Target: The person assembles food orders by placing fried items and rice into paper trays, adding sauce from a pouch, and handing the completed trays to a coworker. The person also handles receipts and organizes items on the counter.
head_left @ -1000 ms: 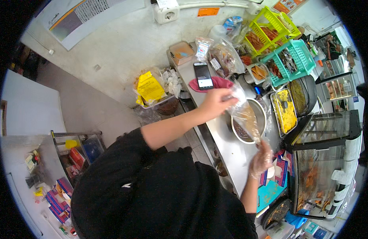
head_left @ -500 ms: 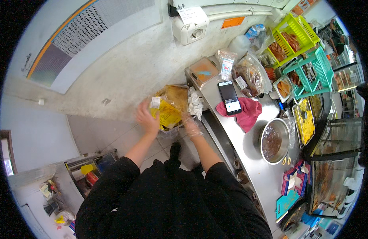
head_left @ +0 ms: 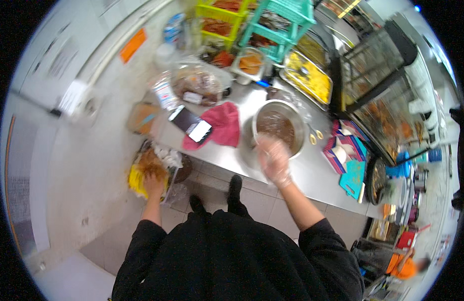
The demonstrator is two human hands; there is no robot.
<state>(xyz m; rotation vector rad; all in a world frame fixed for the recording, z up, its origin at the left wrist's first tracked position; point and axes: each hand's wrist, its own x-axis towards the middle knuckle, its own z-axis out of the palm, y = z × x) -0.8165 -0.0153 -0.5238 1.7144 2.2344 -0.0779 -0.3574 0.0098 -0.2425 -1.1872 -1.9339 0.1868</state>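
Observation:
At the left, my bare left hand (head_left: 153, 184) reaches down onto the brown and yellow wrappings (head_left: 137, 176) in a bin, with its fingers stretched over them. White crumpled paper (head_left: 167, 156) lies beside these in the same bin. My right hand (head_left: 273, 159), in a clear plastic glove, is over the near rim of a round steel bowl (head_left: 301, 131). Its fingers look extended and hold nothing I can see, though motion blurs them. Brownish liquid (head_left: 275, 123) fills part of the bowl. Whether the glove touches the rim, I cannot tell.
On the steel counter (head_left: 232, 159) lie a phone (head_left: 190, 123), a red cloth (head_left: 226, 123) and scissors (head_left: 316, 136). Behind stand green baskets (head_left: 279, 37) and a tray of yellow food (head_left: 312, 80). A turquoise board (head_left: 352, 179) sits at right. A person in orange (head_left: 405, 268) is far right.
My view has turned toward the counter. My right hand has left the bin and moved right to the steel bowl. My left hand has stayed at the bin, now on its contents.

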